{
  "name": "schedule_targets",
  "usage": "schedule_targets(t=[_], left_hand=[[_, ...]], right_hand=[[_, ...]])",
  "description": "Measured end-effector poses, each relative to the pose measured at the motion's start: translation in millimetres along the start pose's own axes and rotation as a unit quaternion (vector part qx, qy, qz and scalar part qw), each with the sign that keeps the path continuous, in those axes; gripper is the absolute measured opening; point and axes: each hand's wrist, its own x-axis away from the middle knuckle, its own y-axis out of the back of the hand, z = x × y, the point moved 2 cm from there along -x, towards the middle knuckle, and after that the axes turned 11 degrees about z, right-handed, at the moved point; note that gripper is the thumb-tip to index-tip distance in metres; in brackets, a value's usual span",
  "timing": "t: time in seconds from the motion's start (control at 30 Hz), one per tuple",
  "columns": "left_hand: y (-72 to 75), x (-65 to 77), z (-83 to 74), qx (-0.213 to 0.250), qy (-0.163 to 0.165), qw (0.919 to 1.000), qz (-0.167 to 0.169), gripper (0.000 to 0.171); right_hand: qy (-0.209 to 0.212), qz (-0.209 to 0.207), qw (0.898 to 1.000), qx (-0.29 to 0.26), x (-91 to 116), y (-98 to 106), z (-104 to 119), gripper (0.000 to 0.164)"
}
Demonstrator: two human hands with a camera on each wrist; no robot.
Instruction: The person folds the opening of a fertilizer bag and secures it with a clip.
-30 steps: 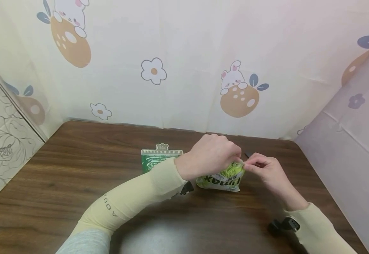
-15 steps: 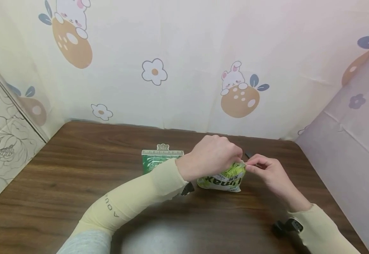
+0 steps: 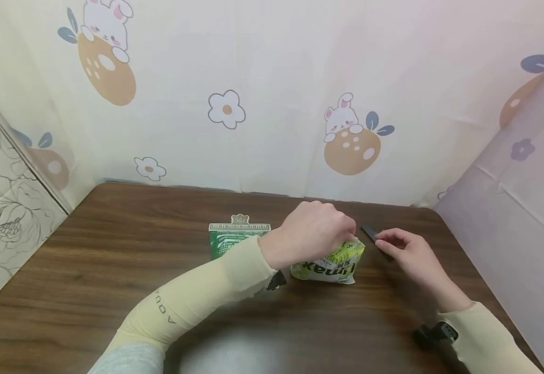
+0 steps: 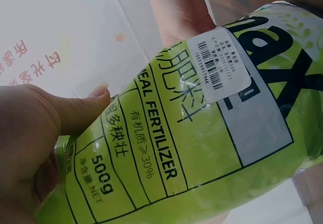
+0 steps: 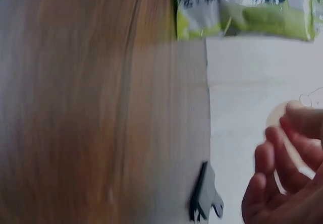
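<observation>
My left hand (image 3: 311, 234) grips the top of a green fertilizer bag (image 3: 330, 267), which stands upright on the table. In the left wrist view the thumb of the left hand (image 4: 30, 133) presses on the bag (image 4: 151, 158), whose label reads 500g; the other fingers are mostly hidden behind it. My right hand (image 3: 412, 254) is off to the bag's right, apart from it, with fingers loosely bent. Nothing shows between the fingers of the right hand (image 5: 287, 163) in the right wrist view. Close to it lies a dark clip (image 5: 206, 193) on the table.
A green package (image 3: 227, 241) with a cream bar and crown-shaped tab (image 3: 240, 221) along its top sits left of the bag, partly behind my left forearm. The brown wooden table (image 3: 113, 249) ends at a patterned curtain (image 3: 276, 145).
My right hand has let go of the bag's top right corner and moved right, towards the dark clip. My left hand keeps its grip on the bag.
</observation>
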Motion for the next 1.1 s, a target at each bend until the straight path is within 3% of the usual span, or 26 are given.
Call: schedule_targets(t=[0.23, 0.47, 0.6, 0.93, 1.1], left_hand=[[-1.1, 0.1, 0.3, 0.001, 0.0, 1.0, 0.001, 0.016], [-1.5, -0.7, -0.8, 0.007, -0.001, 1.0, 0.006, 0.016], [-2.2, -0.4, -1.3, 0.008, -0.001, 0.9999, 0.007, 0.016], [-4.0, -1.1, -2.2, 0.02, -0.006, 0.9997, 0.01, 0.018], [-4.5, -1.2, -2.8, 0.027, -0.01, 0.9995, 0.01, 0.018]], right_hand=[[-0.033, -0.039, 0.997, 0.059, -3, 9, -10, 0.036], [-0.049, 0.018, 0.994, 0.092, -15, 14, -24, 0.05], [-0.058, 0.051, 0.992, 0.101, -20, 13, -30, 0.049], [-0.059, 0.026, 0.99, 0.125, -34, 18, -40, 0.028], [-0.063, 0.032, 0.989, 0.131, -40, 20, -43, 0.033]])
